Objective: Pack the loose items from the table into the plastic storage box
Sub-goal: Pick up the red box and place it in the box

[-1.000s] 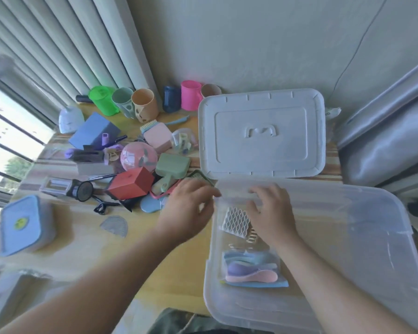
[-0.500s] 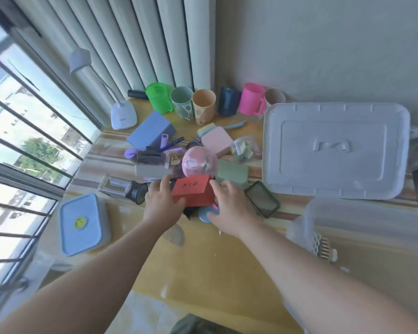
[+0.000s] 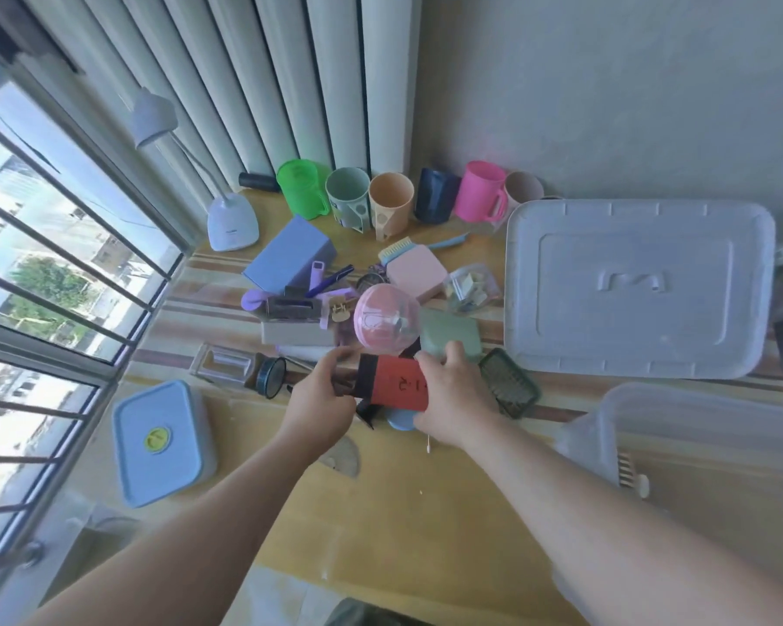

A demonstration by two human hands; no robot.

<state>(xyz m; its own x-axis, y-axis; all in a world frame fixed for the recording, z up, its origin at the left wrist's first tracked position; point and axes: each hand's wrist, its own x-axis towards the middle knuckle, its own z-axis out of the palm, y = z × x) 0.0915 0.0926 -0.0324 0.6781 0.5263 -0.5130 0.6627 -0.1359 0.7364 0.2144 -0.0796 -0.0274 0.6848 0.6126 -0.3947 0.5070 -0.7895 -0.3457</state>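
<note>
A red box (image 3: 398, 384) with a dark end is held between both hands just above the table, in front of the pile of loose items. My left hand (image 3: 322, 402) grips its dark left end and my right hand (image 3: 455, 399) grips its right side. The clear plastic storage box (image 3: 697, 426) stands at the right edge, a comb-like item visible inside. Its white lid (image 3: 638, 286) lies flat behind it. A pink ball (image 3: 385, 318) and a green case (image 3: 453, 336) sit right behind the red box.
Several cups (image 3: 392, 205) line the wall at the back. A blue box (image 3: 290, 255), a pink case (image 3: 414, 271), a black mesh tray (image 3: 509, 388) and a dark jar (image 3: 245, 368) crowd the middle. A blue lunch box (image 3: 159, 440) and white lamp (image 3: 231, 221) stand left.
Both hands left the storage box, moved left to the pile and closed on the red box. It has been turned and lifted slightly. The view swung left.
</note>
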